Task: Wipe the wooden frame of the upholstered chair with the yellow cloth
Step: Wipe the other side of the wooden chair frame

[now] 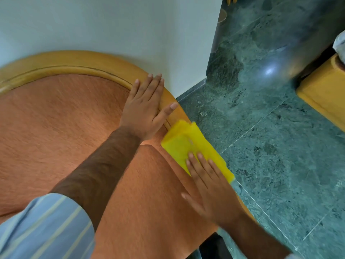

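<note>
The upholstered chair has orange fabric [61, 116] and a curved light wooden frame [78, 61] along its back and right side. A folded yellow cloth [188, 146] lies on the frame's right side rail. My right hand [211, 186] presses flat on the cloth's near end, fingers stretched out over it. My left hand [145, 107] rests flat, fingers apart, on the frame just beyond the cloth, holding nothing.
A white wall [115, 25] stands right behind the chair's back. Green marble floor [280, 146] spreads to the right. A yellow wooden piece of furniture [324, 90] sits at the right edge, with more wooden legs at the top.
</note>
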Available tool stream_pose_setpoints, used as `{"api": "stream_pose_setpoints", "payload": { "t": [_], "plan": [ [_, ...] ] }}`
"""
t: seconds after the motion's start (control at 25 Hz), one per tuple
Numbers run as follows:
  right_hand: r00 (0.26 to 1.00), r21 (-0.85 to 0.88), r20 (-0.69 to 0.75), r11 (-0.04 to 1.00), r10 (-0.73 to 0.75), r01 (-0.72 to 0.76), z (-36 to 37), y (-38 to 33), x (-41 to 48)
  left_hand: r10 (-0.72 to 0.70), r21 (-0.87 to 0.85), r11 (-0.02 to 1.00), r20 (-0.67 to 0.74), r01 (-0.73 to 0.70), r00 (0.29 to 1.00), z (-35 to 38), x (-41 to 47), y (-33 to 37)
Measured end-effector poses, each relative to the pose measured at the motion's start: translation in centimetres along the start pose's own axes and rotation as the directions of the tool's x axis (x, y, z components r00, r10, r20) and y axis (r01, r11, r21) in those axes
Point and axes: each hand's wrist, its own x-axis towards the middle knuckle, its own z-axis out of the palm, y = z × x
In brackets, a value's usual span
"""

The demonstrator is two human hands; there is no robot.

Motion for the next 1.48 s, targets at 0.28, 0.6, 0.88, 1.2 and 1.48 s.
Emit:
{"api": "stream_pose_setpoints", "payload": {
  "t": [0.28, 0.6, 0.88, 1.2, 1.48],
  "plan": [
    [0.995, 0.041, -0.061, 0.996, 0.08, -0.077, 0.6, -0.9, 1.9, -0.021, -0.011, 1.0, 0.034, 0.021, 0.999, -0.2, 0.0, 0.1],
    [0.993, 0.079, -0.088, 0.994, 0.085, -0.078, 0.0, -1.0, 6.3, -0.038, -0.008, 0.999, 0.005, 0.038, 0.999, 0.2, 0.1, 0.3],
    [0.883, 0.624, 0.004, 0.689, 0.469, -0.369, -3.8, 2.5, 6.2, -0.469, -0.481, 0.81, -0.192, 0.334, 0.862, -0.9, -3.9, 2.0],
    [0.613, 0.699, 0.641, -0.022, 0.461, -0.715, -4.0, 7.1, 7.6, -0.597, -0.748, 0.016, 0.525, 0.664, 0.606, 0.8, -4.5, 3.5],
    [0.737, 0.833, 0.532, -0.099, 0.417, -0.545, -8.9, 5.6, 8.3, -0.488, -0.834, -0.217, 0.543, 0.508, 0.683, -3.9, -6.0, 2.7]
  ]
}}
